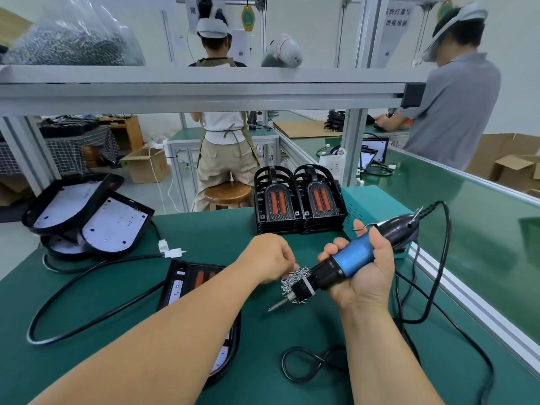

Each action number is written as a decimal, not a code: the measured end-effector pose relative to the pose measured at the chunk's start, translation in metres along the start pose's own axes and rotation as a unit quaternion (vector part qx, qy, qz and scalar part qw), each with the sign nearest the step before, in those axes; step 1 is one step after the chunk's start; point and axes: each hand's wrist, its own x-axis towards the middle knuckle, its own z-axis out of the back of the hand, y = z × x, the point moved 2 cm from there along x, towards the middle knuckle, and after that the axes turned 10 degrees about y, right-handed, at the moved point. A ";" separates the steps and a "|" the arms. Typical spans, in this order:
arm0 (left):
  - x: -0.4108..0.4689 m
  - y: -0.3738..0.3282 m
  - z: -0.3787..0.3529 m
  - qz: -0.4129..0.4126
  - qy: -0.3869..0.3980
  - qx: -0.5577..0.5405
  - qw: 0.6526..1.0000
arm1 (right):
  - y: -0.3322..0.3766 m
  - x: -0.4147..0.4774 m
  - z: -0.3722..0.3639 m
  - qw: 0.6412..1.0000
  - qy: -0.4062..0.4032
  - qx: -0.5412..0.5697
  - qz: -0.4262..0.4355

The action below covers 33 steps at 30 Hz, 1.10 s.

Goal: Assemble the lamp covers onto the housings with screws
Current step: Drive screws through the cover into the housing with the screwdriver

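My right hand (365, 270) grips a blue and black electric screwdriver (344, 264), its bit pointing down-left over the green table. My left hand (268, 258) reaches into a small heap of silver screws (293, 280) beside the driver's nose, fingers pinched; whether a screw is between them is hidden. A black lamp housing with its cover (190, 282) lies under my left forearm, partly hidden. Two stacks of black covers with orange lenses (298, 200) stand behind the screws. Loose housings with white boards (87, 217) are piled at the left.
A teal power box (377, 206) sits at the right behind my right hand. Black cables (87, 287) with white connectors loop across the table. An aluminium rail (204, 95) runs overhead with a bag of screws (70, 45) on it. Two people work at benches beyond.
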 end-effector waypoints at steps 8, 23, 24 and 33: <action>-0.013 0.010 0.009 -0.014 0.018 -0.037 0.999 | 0.005 0.000 0.002 0.999 -0.030 0.037 0.023; -0.061 0.052 0.045 -0.072 -0.069 -0.449 0.888 | 0.003 0.002 0.007 0.985 -0.120 0.115 0.035; -0.062 0.053 0.046 -0.069 -0.066 -0.461 0.882 | 0.003 0.002 0.007 0.986 -0.118 0.114 0.035; -0.066 0.051 0.047 -0.077 -0.096 -0.567 0.814 | 0.001 0.002 0.009 0.986 -0.117 0.112 0.029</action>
